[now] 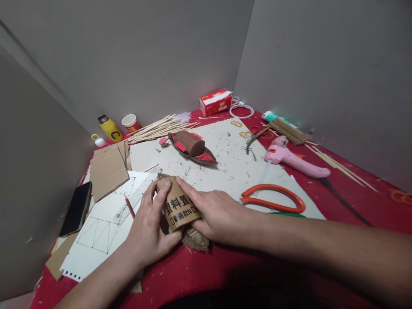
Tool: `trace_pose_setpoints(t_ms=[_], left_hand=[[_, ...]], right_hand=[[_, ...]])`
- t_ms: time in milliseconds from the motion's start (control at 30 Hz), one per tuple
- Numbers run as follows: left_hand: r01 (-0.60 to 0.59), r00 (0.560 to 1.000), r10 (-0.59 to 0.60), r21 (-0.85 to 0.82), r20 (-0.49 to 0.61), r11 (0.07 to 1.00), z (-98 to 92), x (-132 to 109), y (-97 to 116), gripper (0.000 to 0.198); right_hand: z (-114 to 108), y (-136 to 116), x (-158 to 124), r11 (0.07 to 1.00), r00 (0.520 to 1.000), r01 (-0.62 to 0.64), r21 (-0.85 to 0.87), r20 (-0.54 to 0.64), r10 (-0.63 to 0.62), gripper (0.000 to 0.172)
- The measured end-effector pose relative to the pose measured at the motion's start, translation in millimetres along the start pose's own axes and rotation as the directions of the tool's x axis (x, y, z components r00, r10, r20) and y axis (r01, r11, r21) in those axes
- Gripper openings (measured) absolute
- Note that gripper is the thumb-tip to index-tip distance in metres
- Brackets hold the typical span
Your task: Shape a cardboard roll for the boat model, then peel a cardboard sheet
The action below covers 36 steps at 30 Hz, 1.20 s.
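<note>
Near the table's front edge, my left hand (152,223) and my right hand (214,214) grip a curved piece of printed brown cardboard (179,204) from both sides. Black Chinese characters run across its arched top. Beneath it a rough, layered cardboard part (197,240) sticks out toward me; how the two are joined is hidden by my hands. Beyond my hands stands a small brown model boat (193,146) with a rounded canopy and red patches. Scissors with orange handles (273,198) lie to the right of my right hand, their blades mostly out of sight.
A pink glue gun (298,165) with its cable lies at right. On the left are a phone (76,209), flat cardboard (107,169), a drawing sheet (96,236) and a pencil (129,206). Wooden sticks (161,128), a yellow bottle (111,128), a paper cup (130,123) and a tissue pack (215,102) stand behind.
</note>
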State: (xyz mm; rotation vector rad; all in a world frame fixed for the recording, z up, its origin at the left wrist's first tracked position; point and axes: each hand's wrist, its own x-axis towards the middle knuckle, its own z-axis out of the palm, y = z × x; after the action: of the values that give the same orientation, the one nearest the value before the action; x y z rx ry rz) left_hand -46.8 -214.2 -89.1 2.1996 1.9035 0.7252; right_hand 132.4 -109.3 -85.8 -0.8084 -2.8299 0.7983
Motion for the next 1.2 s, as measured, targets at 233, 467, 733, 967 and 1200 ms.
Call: trace_pose_setpoints(t_ms=[233,467,733,967,1200], left_hand=[[-0.008,0.996,0.016,-0.099,0.084,0.995,-10.3,2.1,-3.4,0.097],[0.177,0.978,-0.121,-0.375,0.169,0.91,-26.7,4.1,-16.5,0.095],[0.224,0.973,-0.176,-0.433,0.15,0.873,-43.3,8.1,-27.8,0.064],[0.432,0.902,-0.249,-0.74,0.353,0.515,-33.7,8.2,-26.2,0.047],[0.441,0.89,-0.282,-0.836,0.359,0.327,-18.4,9.3,-25.7,0.02]], right_hand=[[-3.5,-0.3,2.4,0.997,0.997,-0.066,0.043,0.052,0.063,0.092],[-7.1,0.2,1.3,0.994,0.998,-0.05,0.093,0.036,0.047,0.088],[-14.4,10.6,1.8,0.985,0.999,0.034,0.171,0.027,-0.039,0.082],[-17.1,14.6,0.0,0.99,0.995,0.073,0.124,0.062,-0.081,0.08],[-14.8,15.3,1.3,0.986,0.995,0.074,0.147,0.06,-0.083,0.079]])
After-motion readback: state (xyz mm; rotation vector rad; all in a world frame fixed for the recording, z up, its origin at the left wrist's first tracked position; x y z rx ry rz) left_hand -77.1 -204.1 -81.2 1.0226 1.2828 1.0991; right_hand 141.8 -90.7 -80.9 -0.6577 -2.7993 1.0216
